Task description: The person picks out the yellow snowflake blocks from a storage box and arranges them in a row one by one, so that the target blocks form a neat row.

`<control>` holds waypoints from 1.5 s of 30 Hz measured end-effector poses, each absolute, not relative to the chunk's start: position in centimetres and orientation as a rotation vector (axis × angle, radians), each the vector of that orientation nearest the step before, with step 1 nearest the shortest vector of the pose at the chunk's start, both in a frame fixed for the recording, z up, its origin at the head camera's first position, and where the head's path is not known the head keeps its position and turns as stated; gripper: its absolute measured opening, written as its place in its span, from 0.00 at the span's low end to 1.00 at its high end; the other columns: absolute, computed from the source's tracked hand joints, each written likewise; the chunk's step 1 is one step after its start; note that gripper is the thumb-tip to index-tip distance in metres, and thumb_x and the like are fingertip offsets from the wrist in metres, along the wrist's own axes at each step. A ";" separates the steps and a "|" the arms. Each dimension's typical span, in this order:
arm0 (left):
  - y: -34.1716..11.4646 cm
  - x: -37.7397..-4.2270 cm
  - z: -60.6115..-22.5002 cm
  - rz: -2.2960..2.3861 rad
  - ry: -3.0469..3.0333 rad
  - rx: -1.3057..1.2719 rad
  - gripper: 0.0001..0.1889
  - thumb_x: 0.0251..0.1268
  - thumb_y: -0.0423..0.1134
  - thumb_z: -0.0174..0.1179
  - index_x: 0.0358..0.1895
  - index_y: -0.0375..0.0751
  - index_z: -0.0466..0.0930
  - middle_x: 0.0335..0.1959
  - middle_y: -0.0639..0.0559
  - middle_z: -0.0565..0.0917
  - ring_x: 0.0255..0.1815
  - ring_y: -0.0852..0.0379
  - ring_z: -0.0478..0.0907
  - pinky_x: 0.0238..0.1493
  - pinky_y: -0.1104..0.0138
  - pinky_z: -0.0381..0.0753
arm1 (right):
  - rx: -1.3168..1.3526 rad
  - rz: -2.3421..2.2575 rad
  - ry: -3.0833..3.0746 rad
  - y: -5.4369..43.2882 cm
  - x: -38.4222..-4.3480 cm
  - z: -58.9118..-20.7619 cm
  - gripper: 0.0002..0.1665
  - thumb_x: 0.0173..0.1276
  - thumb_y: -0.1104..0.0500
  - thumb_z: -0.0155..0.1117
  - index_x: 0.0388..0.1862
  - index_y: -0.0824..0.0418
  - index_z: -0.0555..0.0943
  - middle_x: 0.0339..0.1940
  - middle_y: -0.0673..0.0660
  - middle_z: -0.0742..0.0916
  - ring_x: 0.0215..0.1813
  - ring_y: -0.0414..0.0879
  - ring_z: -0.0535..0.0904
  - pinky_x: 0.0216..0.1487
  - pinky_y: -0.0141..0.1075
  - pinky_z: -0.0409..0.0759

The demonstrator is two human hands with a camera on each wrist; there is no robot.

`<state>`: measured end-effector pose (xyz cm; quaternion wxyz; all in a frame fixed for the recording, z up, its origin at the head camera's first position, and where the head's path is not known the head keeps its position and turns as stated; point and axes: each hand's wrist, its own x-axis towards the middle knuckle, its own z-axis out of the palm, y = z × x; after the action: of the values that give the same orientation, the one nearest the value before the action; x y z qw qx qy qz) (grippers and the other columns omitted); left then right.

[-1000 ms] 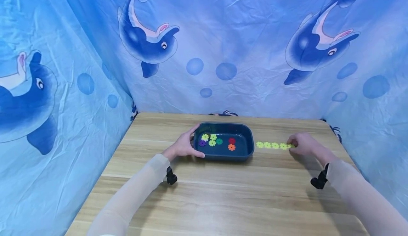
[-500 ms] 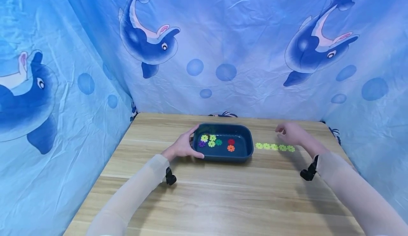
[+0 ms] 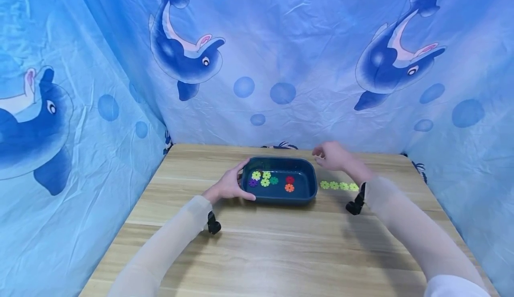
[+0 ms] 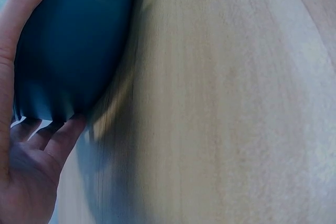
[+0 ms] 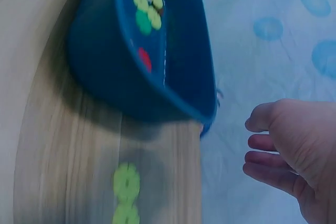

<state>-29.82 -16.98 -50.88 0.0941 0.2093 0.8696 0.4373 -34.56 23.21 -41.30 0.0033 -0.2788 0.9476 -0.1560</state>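
My left hand [image 3: 231,184] grips the left end of a dark blue plastic tub [image 3: 285,200], thumb along the near corner and fingers on the far one. In the left wrist view the fingertips touch the tub's wall [image 4: 73,40]. Several flower-shaped plastic discs lie inside: yellow-green [image 3: 265,183], purple [image 3: 253,183], green [image 3: 274,180], red [image 3: 290,179] and orange [image 3: 289,188]. My right hand [image 3: 334,156] hovers beyond the tub's far right corner, fingers loosely bent around nothing. Below it, a row of yellow-green flower discs [image 3: 334,185] runs rightward from the tub.
Everything stands on a wood-grain table [image 3: 257,248]. Blue dolphin-print cloth [image 3: 273,65] hangs behind it and along both sides. My right forearm [image 3: 401,221] crosses the table's right part and covers the right end of the disc row.
My right hand lifted off the right end of the disc row and moved left through the air to the tub's far right corner. The left hand and tub stay nearly still.
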 end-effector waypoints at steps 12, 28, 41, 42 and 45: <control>-16.9 -29.5 -50.6 1.316 2.554 0.599 0.73 0.43 0.47 0.89 0.89 0.47 0.42 0.88 0.42 0.55 0.84 0.38 0.64 0.81 0.48 0.69 | -1.049 -0.447 2.912 16.5 -35.3 -41.7 0.13 0.73 0.62 0.67 0.52 0.64 0.89 0.47 0.59 0.93 0.47 0.52 0.89 0.53 0.49 0.90; -17.1 -29.3 -50.3 1.341 2.521 0.580 0.71 0.47 0.44 0.88 0.89 0.51 0.43 0.88 0.43 0.57 0.83 0.38 0.65 0.81 0.49 0.70 | -1.161 -0.406 2.747 9.9 -34.6 -45.0 0.12 0.74 0.62 0.70 0.54 0.61 0.89 0.50 0.59 0.92 0.51 0.51 0.89 0.57 0.46 0.89; -17.2 -29.4 -50.6 1.338 2.520 0.627 0.68 0.50 0.42 0.85 0.89 0.51 0.42 0.89 0.44 0.51 0.84 0.37 0.64 0.80 0.48 0.71 | -1.154 -0.291 2.638 6.9 -33.6 -47.3 0.15 0.75 0.60 0.71 0.58 0.58 0.89 0.60 0.55 0.91 0.59 0.47 0.88 0.67 0.44 0.86; -17.2 -29.4 -50.6 1.337 2.520 0.631 0.68 0.51 0.41 0.85 0.89 0.50 0.42 0.89 0.44 0.51 0.84 0.37 0.63 0.80 0.48 0.71 | -1.153 -0.289 2.638 6.9 -33.5 -47.4 0.15 0.74 0.60 0.72 0.58 0.58 0.89 0.60 0.55 0.91 0.61 0.48 0.87 0.68 0.45 0.85; -17.2 -29.4 -50.6 1.337 2.521 0.633 0.68 0.52 0.41 0.85 0.89 0.50 0.42 0.89 0.44 0.51 0.84 0.37 0.63 0.80 0.47 0.71 | -1.137 -0.309 2.634 6.9 -33.4 -47.5 0.15 0.74 0.60 0.72 0.58 0.58 0.90 0.58 0.55 0.91 0.61 0.48 0.87 0.69 0.45 0.85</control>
<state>-29.40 -17.23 -50.59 0.1090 0.2152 0.8574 0.4547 -33.38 6.87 -47.48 0.1275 -0.3909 0.9053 -0.1063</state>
